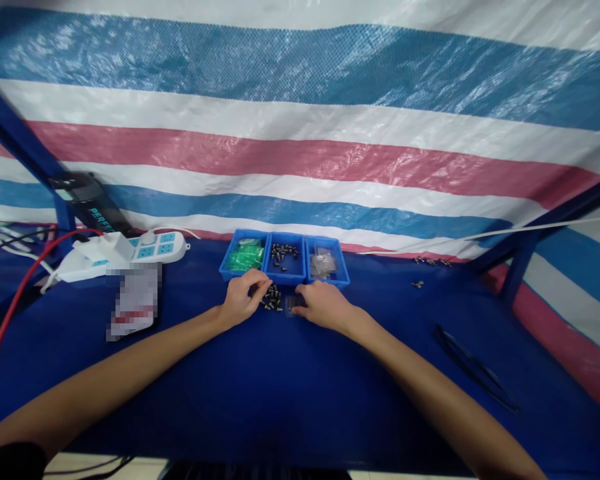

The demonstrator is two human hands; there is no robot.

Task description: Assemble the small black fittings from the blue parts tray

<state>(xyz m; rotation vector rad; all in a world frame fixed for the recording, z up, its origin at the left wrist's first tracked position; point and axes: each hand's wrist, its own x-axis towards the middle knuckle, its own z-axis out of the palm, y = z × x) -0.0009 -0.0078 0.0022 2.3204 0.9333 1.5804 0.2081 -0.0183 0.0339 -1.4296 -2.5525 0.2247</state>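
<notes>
My left hand [244, 297] is closed in a pinch beside a small pile of dark screws [273, 301] on the blue table. What its fingertips hold, if anything, is too small to make out. To the right of the pile lies a small clear plastic bag [291, 307], with the thumb and fingers of my right hand [326, 305] closed on its right side. Just behind the hands stand three joined blue bins. Green packets fill the left bin [226, 269], loose dark screws lie in the middle bin [291, 275], and clear bags are in the right bin [343, 275].
A white power strip [173, 248] with cables and a blurred phone-like object [134, 301] are on the left. Behind them leans a black box [93, 203]. Several loose screws [417, 285] and a dark strap-like item [475, 370] lie right. Striped sheeting [300, 153] hangs behind.
</notes>
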